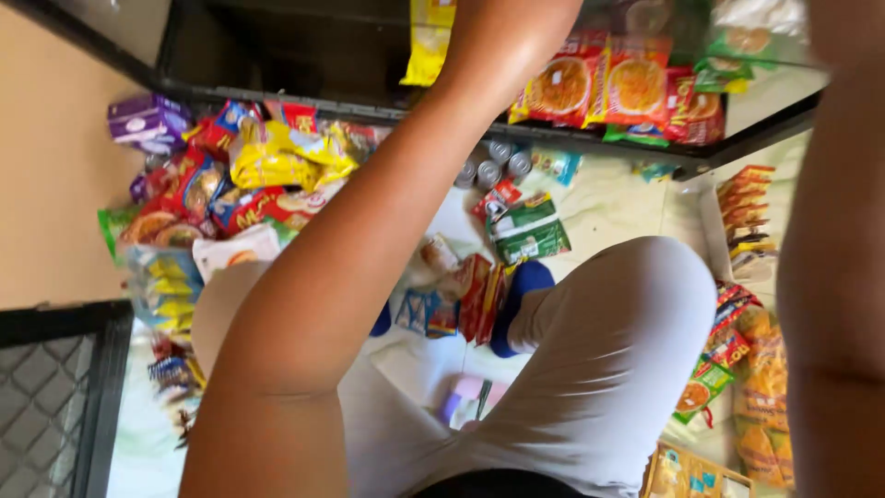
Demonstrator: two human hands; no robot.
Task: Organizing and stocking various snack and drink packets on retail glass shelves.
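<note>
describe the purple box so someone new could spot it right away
Start at the dark shelf frame across the top. Follow its lower rail to the left end, above the heap of snack packets. The purple box sits there against the beige wall, the only boxy purple thing among red and yellow bags.

Purple box [147, 120] upper left of frame. Yellow packets [277, 157] heaped beside red ones. Silver cans [493, 166] upper centre (tops showing). Green packets [530, 231] just below. Mesh panel [41, 406] lower left.
</note>
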